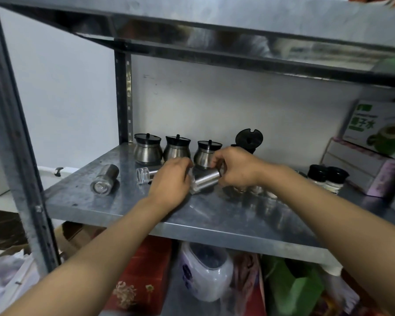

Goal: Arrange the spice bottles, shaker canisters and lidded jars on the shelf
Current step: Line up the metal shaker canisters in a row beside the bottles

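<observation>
On the metal shelf (214, 222), three steel lidded jars (177, 149) stand in a row at the back. A fourth jar's black lid (249, 136) stands open behind my right hand (237, 166). Both hands hold a steel shaker canister (205, 182) lying on its side: my left hand (171, 181) at its clear end, my right hand at its far end. Another steel canister (104, 180) lies on its side at the left. A clear-capped shaker (144, 175) lies beside my left hand. Two black-capped spice bottles (326, 176) stand at the right.
Stacked boxes (363, 165) fill the shelf's right end, topped by a green and white carton (379, 126). Upright posts (16, 137) frame the left side, and another shelf hangs close overhead. Below sit a white appliance (203, 270), a red box and green packaging.
</observation>
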{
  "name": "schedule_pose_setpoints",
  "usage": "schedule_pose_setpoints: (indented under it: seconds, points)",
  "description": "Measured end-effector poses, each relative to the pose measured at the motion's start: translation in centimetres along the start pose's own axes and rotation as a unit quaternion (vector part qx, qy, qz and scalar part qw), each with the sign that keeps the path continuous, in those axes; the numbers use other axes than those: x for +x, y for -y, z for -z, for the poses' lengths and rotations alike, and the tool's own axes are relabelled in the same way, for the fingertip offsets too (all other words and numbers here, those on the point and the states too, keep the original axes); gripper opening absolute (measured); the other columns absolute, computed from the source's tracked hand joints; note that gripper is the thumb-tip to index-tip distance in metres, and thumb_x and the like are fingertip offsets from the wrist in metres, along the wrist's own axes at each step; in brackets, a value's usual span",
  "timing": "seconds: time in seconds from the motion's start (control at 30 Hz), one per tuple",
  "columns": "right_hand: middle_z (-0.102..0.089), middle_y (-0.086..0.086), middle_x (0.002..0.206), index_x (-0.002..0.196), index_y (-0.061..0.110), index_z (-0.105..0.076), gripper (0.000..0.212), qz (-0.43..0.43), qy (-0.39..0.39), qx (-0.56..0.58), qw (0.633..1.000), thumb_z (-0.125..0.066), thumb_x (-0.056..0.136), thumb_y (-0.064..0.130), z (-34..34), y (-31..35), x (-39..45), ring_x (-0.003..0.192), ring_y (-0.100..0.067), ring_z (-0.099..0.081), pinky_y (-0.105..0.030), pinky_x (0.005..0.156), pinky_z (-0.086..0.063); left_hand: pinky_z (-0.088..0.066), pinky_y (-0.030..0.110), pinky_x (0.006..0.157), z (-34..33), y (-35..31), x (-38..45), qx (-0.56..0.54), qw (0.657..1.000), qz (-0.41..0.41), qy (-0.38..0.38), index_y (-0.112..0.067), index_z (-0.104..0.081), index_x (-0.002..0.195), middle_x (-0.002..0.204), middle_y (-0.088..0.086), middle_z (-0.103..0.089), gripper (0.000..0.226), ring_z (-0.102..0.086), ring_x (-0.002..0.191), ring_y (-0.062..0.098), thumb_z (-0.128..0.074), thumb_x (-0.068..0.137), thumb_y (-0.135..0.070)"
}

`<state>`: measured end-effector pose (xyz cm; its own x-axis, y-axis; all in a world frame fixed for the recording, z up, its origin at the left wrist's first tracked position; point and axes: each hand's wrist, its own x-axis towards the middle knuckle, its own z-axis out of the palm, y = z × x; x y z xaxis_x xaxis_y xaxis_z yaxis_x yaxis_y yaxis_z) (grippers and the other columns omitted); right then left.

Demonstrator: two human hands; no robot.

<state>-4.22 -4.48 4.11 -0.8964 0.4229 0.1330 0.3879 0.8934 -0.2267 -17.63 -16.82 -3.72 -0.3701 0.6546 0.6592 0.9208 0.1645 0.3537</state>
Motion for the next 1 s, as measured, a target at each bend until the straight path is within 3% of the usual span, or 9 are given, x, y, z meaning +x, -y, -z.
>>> schedule_pose_setpoints:
  seconds: [0.23, 0.5, 0.57, 0.63, 0.8, 1.0]
  points:
    - [-0.055, 0.01, 0.076, 0.104, 0.023, -0.065, 0.041, -0.009, 0.013, -0.04, 0.999, -0.074, 0.068, 0.004, 2.1, -0.9, 0.2, 0.064, -0.006, -0.053, -0.019, 0.053, -0.04, -0.051, 0.038, 0.078, -1.5, -0.7, 2.3, -0.056, 0.995, 0.082, -0.005, -0.011, -0.062, 0.101, 0.101, 0.012, -0.067, 0.027, -0.061, 0.093, 0.03, -0.047, 0.081, -0.002]
    - [-0.058, 0.012, 0.086, 0.106, 0.024, -0.066, 0.038, -0.002, 0.03, -0.089, 0.996, -0.065, 0.075, 0.003, 3.0, -1.2, 0.7, 0.081, -0.013, -0.058, -0.018, 0.06, -0.041, -0.049, 0.042, 0.071, -3.4, -2.0, 2.6, 0.006, 0.999, 0.025, -0.03, -0.003, -0.062, 0.089, 0.089, 0.018, -0.064, 0.022, -0.058, 0.087, 0.035, -0.047, 0.073, 0.003]
    - [-0.061, 0.01, 0.096, 0.113, 0.023, -0.066, 0.044, -0.003, 0.032, -0.076, 0.997, -0.06, 0.077, -0.002, 3.0, -1.2, 0.8, 0.089, -0.012, -0.06, -0.016, 0.067, -0.043, -0.046, 0.04, 0.07, -3.6, -2.0, 2.6, 0.045, 0.999, 0.001, -0.029, -0.003, -0.061, 0.084, 0.086, 0.017, -0.064, 0.019, -0.056, 0.085, 0.035, -0.048, 0.071, 0.001]
    - [-0.06, 0.012, 0.094, 0.12, 0.023, -0.062, 0.053, 0.0, 0.034, -0.056, 0.998, -0.054, 0.078, -0.008, 3.0, -1.0, 0.6, 0.085, -0.009, -0.059, -0.012, 0.065, -0.043, -0.043, 0.039, 0.071, -3.7, -2.1, 2.6, 0.073, 0.997, -0.011, -0.022, -0.004, -0.061, 0.084, 0.087, 0.017, -0.064, 0.019, -0.055, 0.086, 0.035, -0.048, 0.071, -0.001]
    - [-0.066, -0.002, 0.103, 0.123, 0.011, -0.062, 0.052, -0.001, 0.032, 0.011, 0.999, -0.043, 0.082, -0.014, 2.7, -1.8, 0.9, 0.091, -0.018, -0.061, -0.015, 0.067, -0.047, -0.042, 0.039, 0.069, -3.9, -2.0, 2.4, 0.076, 0.996, 0.032, -0.031, -0.002, -0.06, 0.086, 0.09, 0.019, -0.064, 0.016, -0.055, 0.087, 0.037, -0.048, 0.075, -0.001]
    - [-0.069, -0.005, 0.101, 0.11, 0.013, -0.067, 0.051, -0.018, -0.001, 0.058, 0.998, -0.041, 0.077, -0.016, 2.5, -2.9, 0.9, 0.1, -0.023, -0.066, -0.034, 0.089, -0.055, -0.041, 0.037, 0.066, -4.2, -1.8, 2.5, 0.068, 0.996, 0.05, -0.032, -0.003, -0.06, 0.084, 0.088, 0.017, -0.064, 0.012, -0.056, 0.083, 0.034, -0.049, 0.079, -0.002]
